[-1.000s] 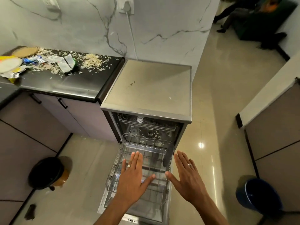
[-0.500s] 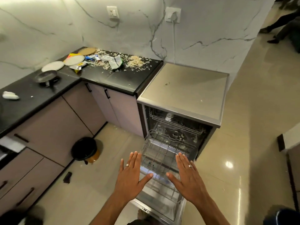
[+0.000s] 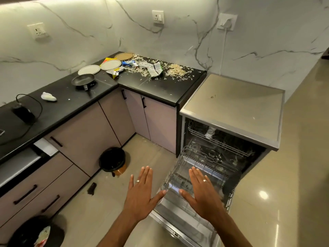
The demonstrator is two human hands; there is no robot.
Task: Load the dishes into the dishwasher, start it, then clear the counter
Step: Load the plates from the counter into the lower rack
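The dishwasher (image 3: 233, 106) stands at the right with its door (image 3: 179, 218) folded down and the lower wire rack (image 3: 204, 168) pulled out, holding no dishes. My left hand (image 3: 141, 193) and my right hand (image 3: 203, 191) hover flat, palms down, fingers spread, above the door and rack, holding nothing. On the black L-shaped counter (image 3: 153, 86) lie two pale plates (image 3: 89, 69) (image 3: 111, 64), a brown plate (image 3: 123, 56) at the back, and a dark frying pan (image 3: 83, 80). Wrappers (image 3: 154, 69) and scattered flakes (image 3: 176, 71) litter the counter's corner.
A black-lined bin (image 3: 112, 160) stands on the floor by the cabinets, and another bin (image 3: 37, 232) with rubbish sits at the bottom left. A crumpled white tissue (image 3: 48, 96) and a black corded device (image 3: 24, 111) rest on the left counter. Crumbs dot the floor.
The view has swung left and pulled back, revealing more of the left counter, the pan and plates. Both hands stay open and flat over the dishwasher door.
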